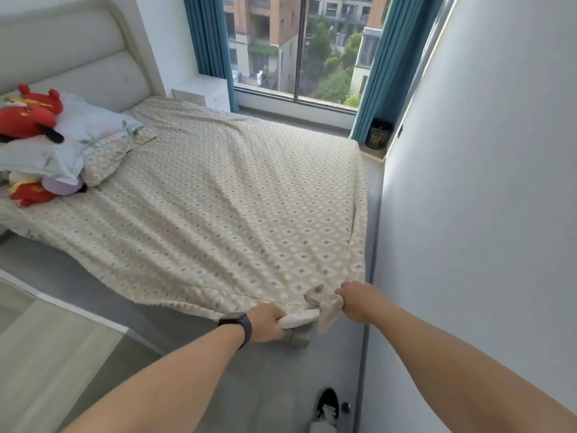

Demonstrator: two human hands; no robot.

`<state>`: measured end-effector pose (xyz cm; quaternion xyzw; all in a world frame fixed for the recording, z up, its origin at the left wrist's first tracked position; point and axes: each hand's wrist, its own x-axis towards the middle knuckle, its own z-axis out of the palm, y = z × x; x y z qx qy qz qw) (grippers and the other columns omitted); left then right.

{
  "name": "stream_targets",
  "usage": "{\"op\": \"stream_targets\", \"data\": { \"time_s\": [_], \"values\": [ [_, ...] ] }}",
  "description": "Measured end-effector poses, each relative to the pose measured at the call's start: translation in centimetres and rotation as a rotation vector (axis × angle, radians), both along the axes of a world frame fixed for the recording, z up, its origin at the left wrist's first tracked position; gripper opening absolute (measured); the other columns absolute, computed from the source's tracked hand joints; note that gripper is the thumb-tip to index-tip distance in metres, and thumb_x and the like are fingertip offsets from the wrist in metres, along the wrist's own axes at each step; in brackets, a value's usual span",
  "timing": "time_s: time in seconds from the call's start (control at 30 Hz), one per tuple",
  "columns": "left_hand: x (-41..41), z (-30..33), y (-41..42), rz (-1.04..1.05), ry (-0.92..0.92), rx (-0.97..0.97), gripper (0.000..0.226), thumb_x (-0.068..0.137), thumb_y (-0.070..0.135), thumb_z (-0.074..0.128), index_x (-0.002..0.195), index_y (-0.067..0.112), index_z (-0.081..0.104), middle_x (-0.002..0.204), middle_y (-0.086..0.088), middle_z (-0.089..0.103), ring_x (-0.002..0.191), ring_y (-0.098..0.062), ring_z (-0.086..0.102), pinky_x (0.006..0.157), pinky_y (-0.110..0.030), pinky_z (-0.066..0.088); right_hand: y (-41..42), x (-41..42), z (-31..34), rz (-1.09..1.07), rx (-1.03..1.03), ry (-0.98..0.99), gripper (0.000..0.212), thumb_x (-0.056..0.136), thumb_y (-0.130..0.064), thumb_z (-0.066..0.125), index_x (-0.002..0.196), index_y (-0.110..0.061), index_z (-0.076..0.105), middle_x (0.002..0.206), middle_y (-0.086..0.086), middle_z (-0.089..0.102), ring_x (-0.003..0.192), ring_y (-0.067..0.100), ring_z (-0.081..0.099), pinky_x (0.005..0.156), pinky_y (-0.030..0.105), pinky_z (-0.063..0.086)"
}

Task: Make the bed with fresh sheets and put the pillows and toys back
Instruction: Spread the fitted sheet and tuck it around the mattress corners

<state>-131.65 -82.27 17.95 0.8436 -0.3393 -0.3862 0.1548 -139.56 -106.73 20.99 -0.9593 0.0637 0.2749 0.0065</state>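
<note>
So, here's your room right now:
- Your left hand (268,321) grips the white mattress corner (298,318); your right hand (354,300) pinches a bunched corner of the patterned sheet (218,195).
- Sheet's spread over the bed, wrinkled toward you.
- Pillows (87,132) and red plush toys (28,115) are piled by the headboard (71,54).
- Window (299,45) with teal curtains (207,35) sits beyond — grey wall (484,182) on your right.

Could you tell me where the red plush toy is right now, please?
The red plush toy sits at the head view's far left, atop the pale floral pillow near the headboard.
</note>
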Motion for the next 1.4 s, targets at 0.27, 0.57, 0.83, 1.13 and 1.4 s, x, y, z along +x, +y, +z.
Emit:
{"op": "stream_targets", "data": {
  "time_s": [0.27, 0.57, 0.83, 1.13, 1.4],
  "values": [
    [-3.6, -1.2, 2.9, -0.011, 0.174, 0.053, 0.028, 0.087, 0.026, 0.068, 0.114, 0.02, 0.064, 0.101, 0.01, 0.059, 0.088, -0.012, 0.056, 0.071, -0.02, 0.045, 2.8, -4.4, -2.4, -0.038, -0.109, 0.138, 0.033, 0.095, -0.017, 0.041, 0.121, -0.021, 0.06, 0.125, 0.007, 0.057, 0.116, 0.029, 0.055, 0.091, 0.042, 0.044],
    [-2.8, 1.1, 1.3, -0.014, 0.191, 0.119, 0.025, 0.09, 0.031, 0.064, 0.115, 0.027, 0.067, 0.113, -0.002, 0.069, 0.094, -0.017, 0.067, 0.091, -0.037, 0.056, 3.1, -4.9, -1.3, -0.046, 0.088, 0.259, 0.043, 0.102, -0.046, 0.048, 0.117, -0.01, 0.067, 0.115, 0.008, 0.066, 0.104, 0.029, 0.063, 0.083, 0.037, 0.05],
    [-2.7, 1.9, -0.9, -0.04, 0.129, 0.156, 0.021, 0.093, 0.028, 0.058, 0.113, 0.025, 0.067, 0.114, -0.003, 0.069, 0.086, -0.015, 0.064, 0.089, -0.036, 0.056, 1.5, -4.0, 0.2, 0.022, 0.074, 0.158, 0.039, 0.103, -0.045, 0.046, 0.111, -0.012, 0.066, 0.095, 0.002, 0.059, 0.088, 0.025, 0.057, 0.077, 0.037, 0.047],
    [-2.6, 1.9, -2.6, -0.021, 0.12, 0.183, 0.023, 0.095, 0.028, 0.056, 0.114, 0.025, 0.067, 0.101, 0.006, 0.067, 0.085, -0.012, 0.063, 0.085, -0.032, 0.054, 0.1, -2.5, -0.3, 0.045, 0.078, 0.195, 0.043, 0.101, -0.047, 0.047, 0.12, -0.012, 0.066, 0.117, 0.008, 0.066, 0.106, 0.03, 0.062, 0.093, 0.046, 0.052],
    [-1.0, 1.5, -3.5, 0.028, 0.075, 0.157, 0.013, 0.096, 0.025, 0.056, 0.105, 0.027, 0.065, 0.096, 0.008, 0.062, 0.081, -0.009, 0.057, 0.075, -0.024, 0.048, -0.6, 0.7, -0.6, 0.129, 0.042, 0.218, 0.044, 0.101, -0.045, 0.045, 0.117, -0.01, 0.066, 0.115, 0.009, 0.066, 0.104, 0.031, 0.063, 0.092, 0.046, 0.053]
  ]
}}
